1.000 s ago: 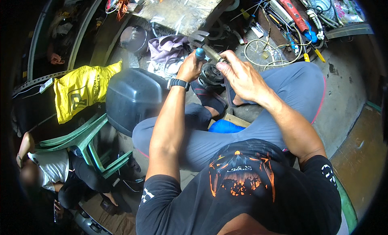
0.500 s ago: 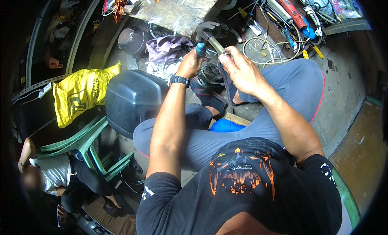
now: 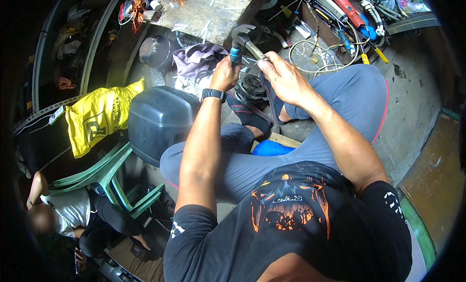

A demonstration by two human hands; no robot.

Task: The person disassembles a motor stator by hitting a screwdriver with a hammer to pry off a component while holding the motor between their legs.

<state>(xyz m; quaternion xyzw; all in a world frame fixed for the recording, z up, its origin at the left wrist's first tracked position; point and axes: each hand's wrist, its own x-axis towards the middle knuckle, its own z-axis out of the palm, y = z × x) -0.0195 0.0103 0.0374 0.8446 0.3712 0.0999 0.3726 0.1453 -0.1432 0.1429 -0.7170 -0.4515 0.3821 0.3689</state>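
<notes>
My left hand (image 3: 226,74) is closed around a tool with a blue handle (image 3: 236,55), held upright; its lower end is hidden, so its exact kind cannot be told. My right hand (image 3: 282,72) grips a claw hammer (image 3: 254,50) by its handle. The hammer's head is at the top of the blue handle, touching it or nearly so. Just below the hands, a dark round motor-like part (image 3: 251,89) sits on the floor between my feet.
A purple cloth (image 3: 196,58) lies beyond my left hand, near a worn wooden board (image 3: 204,17). Power tools, including a red grinder (image 3: 345,9), and cables lie far right. A black plastic case (image 3: 162,124) and yellow bag (image 3: 104,114) are left; another person (image 3: 73,211) is lower left.
The hammer head has come down from above the blue handle to its top. My right hand has shifted slightly left, and the view has tilted a little.
</notes>
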